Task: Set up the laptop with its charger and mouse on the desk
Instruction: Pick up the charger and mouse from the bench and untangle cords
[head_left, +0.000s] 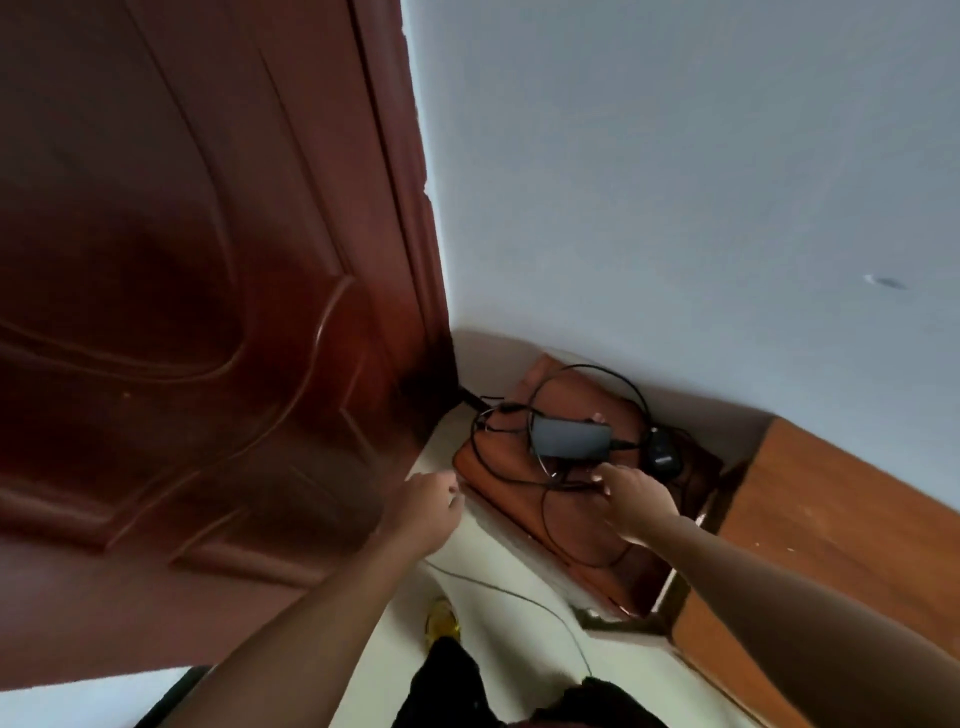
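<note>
A dark grey charger brick (570, 439) lies on a low brown wooden stool (582, 509) in the corner, with its black cable (592, 374) looped loosely around it. A black plug or mouse-like piece (662, 451) lies just right of the brick; I cannot tell which it is. My right hand (631, 501) reaches over the stool, its fingertips at the cable just below the brick. My left hand (428, 499) hovers left of the stool's edge with loosely curled fingers, holding nothing. No laptop is in view.
A dark red wooden door (208, 312) fills the left side. A pale wall (675, 182) rises behind the stool. A brown wooden desk or cabinet edge (831, 519) runs along the right. A thin cable (519, 597) trails across the light floor near my foot.
</note>
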